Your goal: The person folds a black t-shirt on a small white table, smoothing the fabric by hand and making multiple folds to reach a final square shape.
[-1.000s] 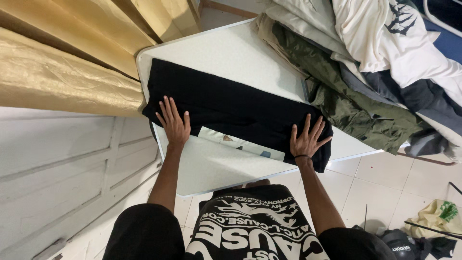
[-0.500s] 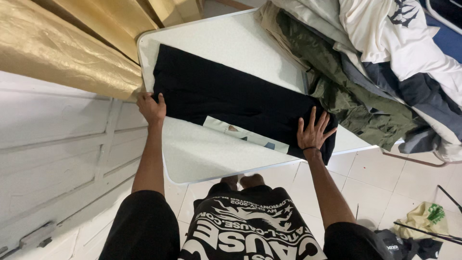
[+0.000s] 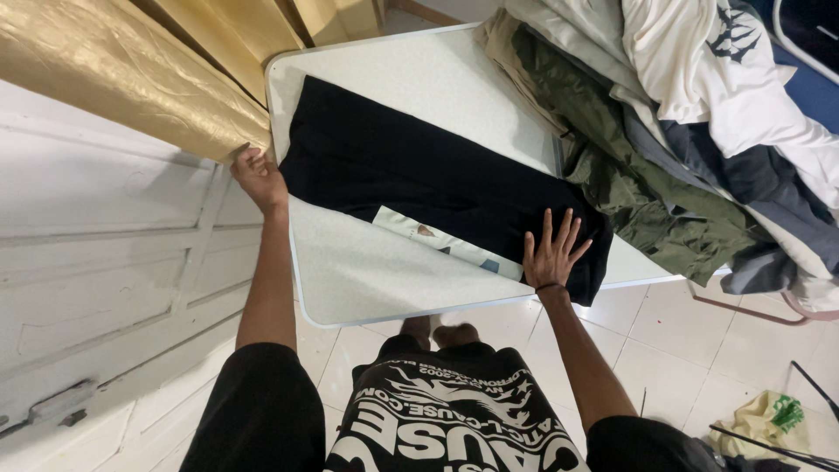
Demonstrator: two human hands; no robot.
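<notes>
A black folded garment (image 3: pixel 419 175) lies slantwise across a small white table (image 3: pixel 411 79). A light printed patch (image 3: pixel 437 243) peeks out under its near edge. My right hand (image 3: pixel 552 253) rests flat on the garment's right end, fingers spread. My left hand (image 3: pixel 258 179) is at the table's left rim, by the garment's left end, with its fingers curled. Whether it grips the cloth or the rim I cannot tell.
A heap of clothes (image 3: pixel 699 131) in olive, white and dark blue covers the table's right side and spills past it. Gold curtains (image 3: pixel 122 79) hang at the upper left above a white panelled wall (image 3: pixel 105 262). A yellow-green bag (image 3: pixel 769 424) lies on the tiled floor.
My left hand slid off the top of the garment to its left end at the table's rim. My right hand stayed flat on the right end.
</notes>
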